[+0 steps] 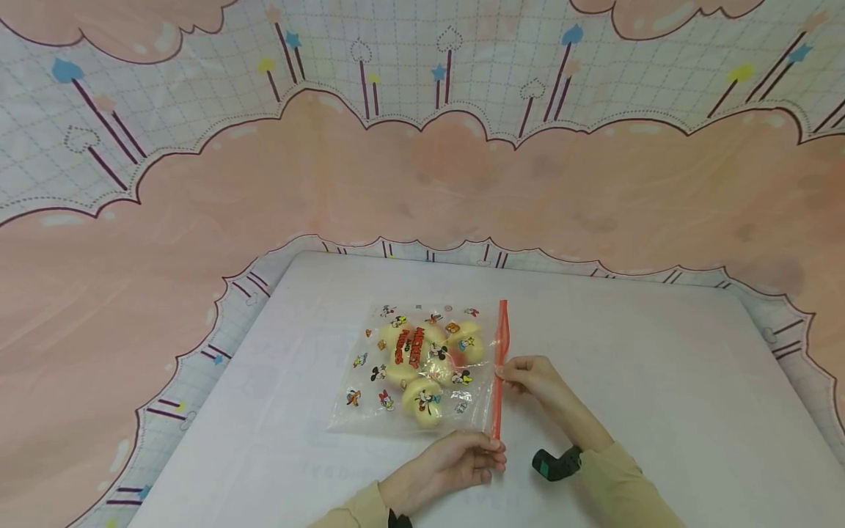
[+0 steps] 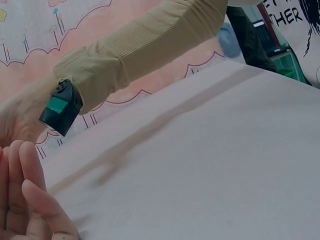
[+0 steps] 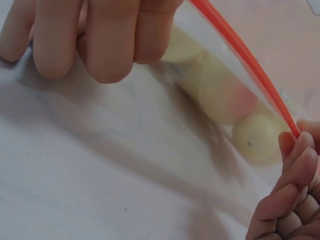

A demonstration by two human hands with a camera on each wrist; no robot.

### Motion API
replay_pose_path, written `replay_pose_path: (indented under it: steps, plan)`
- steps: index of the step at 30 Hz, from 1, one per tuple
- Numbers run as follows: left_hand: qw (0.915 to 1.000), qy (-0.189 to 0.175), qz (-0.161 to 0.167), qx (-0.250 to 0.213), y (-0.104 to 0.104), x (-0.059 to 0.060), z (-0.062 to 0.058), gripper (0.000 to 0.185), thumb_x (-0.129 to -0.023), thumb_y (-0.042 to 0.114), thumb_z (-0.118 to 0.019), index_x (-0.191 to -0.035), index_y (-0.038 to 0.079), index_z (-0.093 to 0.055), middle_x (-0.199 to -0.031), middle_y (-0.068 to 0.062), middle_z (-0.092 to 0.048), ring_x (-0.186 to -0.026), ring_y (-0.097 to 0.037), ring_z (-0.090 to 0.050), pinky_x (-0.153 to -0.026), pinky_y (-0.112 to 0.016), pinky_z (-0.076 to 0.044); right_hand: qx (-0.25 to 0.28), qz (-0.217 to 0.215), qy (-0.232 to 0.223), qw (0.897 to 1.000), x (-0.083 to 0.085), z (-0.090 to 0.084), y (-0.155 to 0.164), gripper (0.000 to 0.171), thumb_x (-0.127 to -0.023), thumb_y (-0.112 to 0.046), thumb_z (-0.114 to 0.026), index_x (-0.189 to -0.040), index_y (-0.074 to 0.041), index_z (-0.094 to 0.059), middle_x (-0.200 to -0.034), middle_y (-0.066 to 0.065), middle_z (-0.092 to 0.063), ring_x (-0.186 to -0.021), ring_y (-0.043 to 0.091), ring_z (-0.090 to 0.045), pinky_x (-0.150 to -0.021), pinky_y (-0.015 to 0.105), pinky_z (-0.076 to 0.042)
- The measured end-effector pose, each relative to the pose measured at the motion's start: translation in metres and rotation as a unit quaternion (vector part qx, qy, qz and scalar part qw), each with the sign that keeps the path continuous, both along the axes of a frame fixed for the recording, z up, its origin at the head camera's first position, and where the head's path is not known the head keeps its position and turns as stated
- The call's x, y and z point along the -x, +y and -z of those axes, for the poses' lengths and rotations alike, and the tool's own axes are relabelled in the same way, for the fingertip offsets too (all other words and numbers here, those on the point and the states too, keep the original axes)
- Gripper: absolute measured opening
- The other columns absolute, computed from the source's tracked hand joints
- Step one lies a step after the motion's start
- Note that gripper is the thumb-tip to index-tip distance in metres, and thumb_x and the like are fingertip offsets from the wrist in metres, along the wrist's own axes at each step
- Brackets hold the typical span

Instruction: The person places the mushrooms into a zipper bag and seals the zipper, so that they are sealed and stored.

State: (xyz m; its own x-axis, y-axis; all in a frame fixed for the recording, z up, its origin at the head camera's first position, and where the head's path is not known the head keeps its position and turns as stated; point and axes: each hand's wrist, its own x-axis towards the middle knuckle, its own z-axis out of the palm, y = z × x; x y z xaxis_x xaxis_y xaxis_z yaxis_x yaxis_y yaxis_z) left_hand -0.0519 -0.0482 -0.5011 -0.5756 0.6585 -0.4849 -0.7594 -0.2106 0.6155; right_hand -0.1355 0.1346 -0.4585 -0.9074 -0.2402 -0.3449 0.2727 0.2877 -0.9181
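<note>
A white table [image 1: 660,381] stands before a draped cloth backdrop [image 1: 422,183] printed with pink clouds and a pale grid with small hearts and stars on sticks. One clear zip bag [image 1: 422,367] printed with cartoon figures lies flat near the middle of the table, just ahead of the person. Inside it sit pale yellow round pieces; about four can be counted in the head view, though the print covers parts of them, so the count is not certain. One orange zip strip [image 1: 499,367] runs along the bag's right edge.

Two hands work on that strip. The left hand [image 1: 455,462] pinches the near end of the strip between thumb and fingertips, its other fingers curled. The right hand [image 1: 531,378] pinches the strip about halfway along, fingers bent round it. In the right wrist view the strip [image 3: 250,60] runs slantwise between the two hands, with the right hand's fingers [image 3: 100,40] at the top and the left hand's fingertips [image 3: 295,155] at the lower right touching the strip's end; the round pieces [image 3: 225,95] show through the plastic behind it.

One black and green wrist device [image 1: 557,463] sits on the right forearm, beside a tan sleeve [image 1: 620,484]. The left wrist view shows the same device [image 2: 60,107] and mostly bare table; the bag is hidden there.
</note>
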Motion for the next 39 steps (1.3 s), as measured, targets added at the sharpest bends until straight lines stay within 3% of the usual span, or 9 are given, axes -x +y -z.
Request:
replay_pose_path:
  steps: [39]
  plan:
    - [1.0000, -0.004, -0.002, -0.003, -0.002, -0.001, 0.000, 0.022, -0.091, 0.012, -0.051, -0.078, 0.017, -0.067, -0.076, 0.009, -0.069, -0.076, -0.004, -0.063, -0.070, -0.017, -0.044, -0.009, 0.022, 0.006, 1.000, 0.014, 0.001, 0.000, 0.020, -0.089, -0.017, -0.065, -0.079, -0.001, -0.065, -0.062, -0.006, -0.051, -0.064, 0.010, -0.047, -0.062, 0.022, -0.044]
